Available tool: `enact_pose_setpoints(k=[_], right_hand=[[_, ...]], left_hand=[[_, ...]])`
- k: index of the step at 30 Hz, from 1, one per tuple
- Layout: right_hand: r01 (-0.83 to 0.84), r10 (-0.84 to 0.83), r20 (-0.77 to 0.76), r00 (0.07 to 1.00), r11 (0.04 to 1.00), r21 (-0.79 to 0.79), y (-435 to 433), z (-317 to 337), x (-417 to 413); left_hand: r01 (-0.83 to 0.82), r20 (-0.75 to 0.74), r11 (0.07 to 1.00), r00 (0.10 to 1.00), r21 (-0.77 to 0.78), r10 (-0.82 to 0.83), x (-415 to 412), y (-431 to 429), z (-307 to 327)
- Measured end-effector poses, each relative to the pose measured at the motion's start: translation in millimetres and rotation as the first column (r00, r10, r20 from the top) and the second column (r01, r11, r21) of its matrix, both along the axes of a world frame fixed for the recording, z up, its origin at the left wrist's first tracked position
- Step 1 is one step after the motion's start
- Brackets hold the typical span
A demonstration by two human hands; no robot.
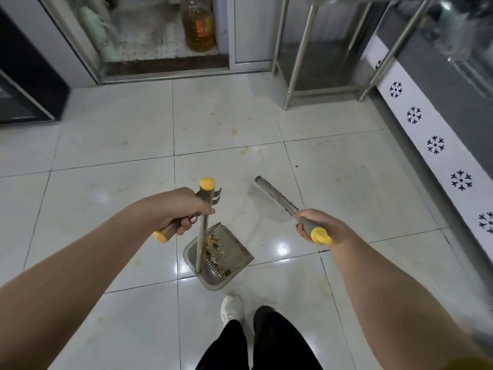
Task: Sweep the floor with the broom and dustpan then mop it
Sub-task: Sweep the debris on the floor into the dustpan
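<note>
My left hand (178, 209) grips the grey, yellow-capped handle of the dustpan (234, 252). Its metal pole runs down to a grey pan standing on the white floor tiles (112, 145), with brownish scraps lying inside near its comb teeth. My right hand (317, 222) grips the grey, yellow-tipped handle of the broom (274, 196). The broom's shaft points away toward the floor, and its head shows as a narrow grey strip just beyond the pan. Yellowish stains and one small dark speck mark the tiles ahead.
A glass-doored cabinet (160, 36) with a large oil bottle (198, 25) stands at the back. Metal table legs (298, 62) are at the back right. A white-trimmed counter (437, 145) lines the right side, and a dark appliance (24, 84) is at left. My feet (232, 308) are below the pan.
</note>
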State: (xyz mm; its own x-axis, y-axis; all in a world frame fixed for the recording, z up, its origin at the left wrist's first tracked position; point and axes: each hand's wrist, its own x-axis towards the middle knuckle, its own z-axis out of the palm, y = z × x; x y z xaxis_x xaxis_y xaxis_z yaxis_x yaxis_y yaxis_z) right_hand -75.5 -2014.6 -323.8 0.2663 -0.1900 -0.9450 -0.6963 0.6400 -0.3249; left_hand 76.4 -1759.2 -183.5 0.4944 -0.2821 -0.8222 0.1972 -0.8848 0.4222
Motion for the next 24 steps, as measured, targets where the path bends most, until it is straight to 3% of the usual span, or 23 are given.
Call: enact_pose_setpoints(k=[7, 16, 24], right_hand=[[0.103, -0.103, 0.018, 0.995, 0.995, 0.004, -37.8, -23.6, 43.0], [0.103, -0.101, 0.046, 0.994, 0.994, -0.04, -82.9, -47.2, 123.1], [-0.031, 0.024, -0.124, 0.992, 0.998, -0.051, -93.5, -56.3, 128.3]], left_hand=[[0.075, -0.026, 0.996, 0.997, 0.039, -0.074, 40.0, -43.7, -9.3], [0.097, -0.041, 0.992, 0.995, 0.076, -0.094, 89.4, -99.3, -13.1], [0.129, -0.037, 0.982, 0.992, 0.138, -0.125, 96.4, -126.7, -24.0]])
